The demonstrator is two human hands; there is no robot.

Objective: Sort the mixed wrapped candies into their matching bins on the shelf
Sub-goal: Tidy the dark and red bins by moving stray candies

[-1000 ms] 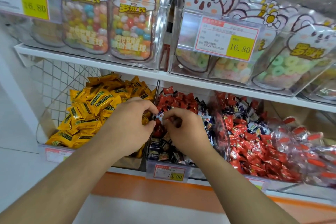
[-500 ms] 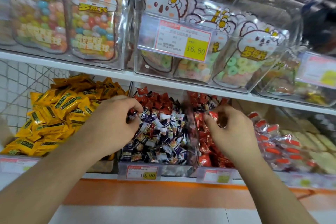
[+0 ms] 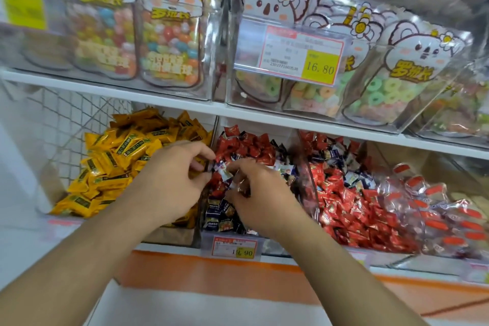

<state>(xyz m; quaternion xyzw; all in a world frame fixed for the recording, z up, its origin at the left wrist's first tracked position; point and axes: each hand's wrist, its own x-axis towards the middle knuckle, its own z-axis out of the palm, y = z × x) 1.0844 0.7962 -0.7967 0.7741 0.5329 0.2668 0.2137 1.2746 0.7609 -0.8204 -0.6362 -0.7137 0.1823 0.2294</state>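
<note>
Lighting: bright, even, overhead; I see almost no shadow under the hands point(image 3: 206, 188). Glare: white streaks on the clear bins point(image 3: 304, 66) above them. Blur: top corners and far right smeared. Edges bow, wide-angle.

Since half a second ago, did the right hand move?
Yes. The right hand moved left, from over the red candy bin back to the middle bin with mixed candies, close beside the left hand.

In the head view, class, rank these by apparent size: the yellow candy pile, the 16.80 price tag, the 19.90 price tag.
1. Yellow candy pile
2. 16.80 price tag
3. 19.90 price tag, though nearness may skew the two tags.
</note>
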